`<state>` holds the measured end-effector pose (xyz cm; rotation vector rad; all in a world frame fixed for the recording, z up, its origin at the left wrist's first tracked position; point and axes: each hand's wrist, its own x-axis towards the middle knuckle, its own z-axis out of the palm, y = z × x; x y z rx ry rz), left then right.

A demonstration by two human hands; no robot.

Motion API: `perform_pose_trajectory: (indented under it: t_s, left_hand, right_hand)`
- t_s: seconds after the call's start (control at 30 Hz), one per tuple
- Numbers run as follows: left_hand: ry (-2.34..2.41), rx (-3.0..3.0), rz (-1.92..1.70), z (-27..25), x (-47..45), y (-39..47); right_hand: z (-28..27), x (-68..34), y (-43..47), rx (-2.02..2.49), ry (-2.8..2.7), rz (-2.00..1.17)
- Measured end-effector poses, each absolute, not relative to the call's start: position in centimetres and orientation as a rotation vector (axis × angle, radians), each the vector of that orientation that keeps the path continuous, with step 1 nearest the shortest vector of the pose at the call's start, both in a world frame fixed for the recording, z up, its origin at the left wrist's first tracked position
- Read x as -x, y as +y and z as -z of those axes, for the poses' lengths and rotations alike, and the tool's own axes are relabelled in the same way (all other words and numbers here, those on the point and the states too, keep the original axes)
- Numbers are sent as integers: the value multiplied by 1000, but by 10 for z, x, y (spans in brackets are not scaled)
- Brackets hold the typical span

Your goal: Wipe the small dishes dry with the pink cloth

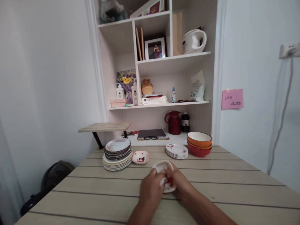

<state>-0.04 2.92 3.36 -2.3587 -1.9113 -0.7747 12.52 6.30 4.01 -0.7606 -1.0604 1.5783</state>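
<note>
Both my hands are at a small white dish (173, 187) with rounded corners and a red pattern inside, held tilted over the front middle of the table. My left hand (152, 188) is closed at its left side, thumb and curled fingers over the inside. My right hand (180, 180) grips the right rim, its thumb reaching into the dish. A small white patch shows beneath my fingers; whether it is a cloth or the dish itself I cannot tell. Beyond it sits a similar pink-rimmed square dish (140, 153) with a red and black picture.
Stacked plates (117, 156) stand at the left, small floral plates (177, 150) at centre right, and orange and red bowls (199, 144) farther right. Behind are a dark laptop (152, 134), a red jug (174, 122), a dark bottle (185, 122) and a raised wooden stand (104, 127).
</note>
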Motion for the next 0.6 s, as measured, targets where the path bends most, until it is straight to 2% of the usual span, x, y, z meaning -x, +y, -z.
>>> perform_pose_trajectory:
  t_s: [0.13,0.27,0.43,0.6]
  left_hand:
    - [-1965,2430,957,-33,6,32]
    - [-1962,2405,990,-33,5,34]
    - [-2015,2134,865,-37,3,32]
    - [-1983,2025,623,-35,-5,33]
  right_hand:
    - [-43,-126,60,758,-1123,-1544]
    - [-42,-128,60,702,-1234,-1489]
    - [-37,-129,62,639,-1367,-1490]
    - [-36,-125,63,674,-1261,-1522]
